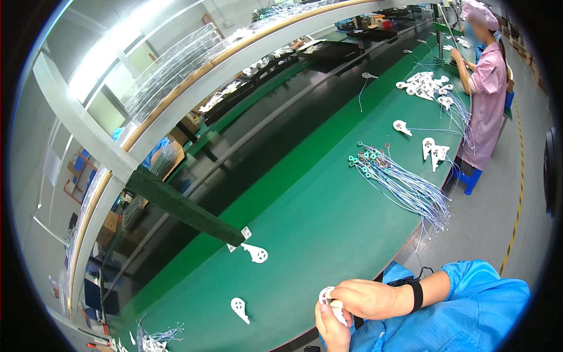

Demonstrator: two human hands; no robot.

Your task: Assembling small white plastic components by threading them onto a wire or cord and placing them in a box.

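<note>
At the table's near edge, my left hand (333,330) grips a white teardrop-shaped plastic housing (339,313) from below. My right hand (370,298) is closed over the same piece from above, its fingertips pressed on the round end; a black band circles that wrist. Fingers cover much of the piece, so its inside cannot be made out. To the left, one loose white housing (238,310) lies on the green tabletop (305,246). Another white housing (257,253) rests farther off, beside the foot of a dark-wrapped post (187,208).
A bundle of blue-white wires (404,185) with green ring ends lies to the right. Beyond it are more white housings (423,85) and a co-worker in pink (489,105). A shelf rail (234,56) overhangs the far side. More wired parts (155,340) sit at lower left.
</note>
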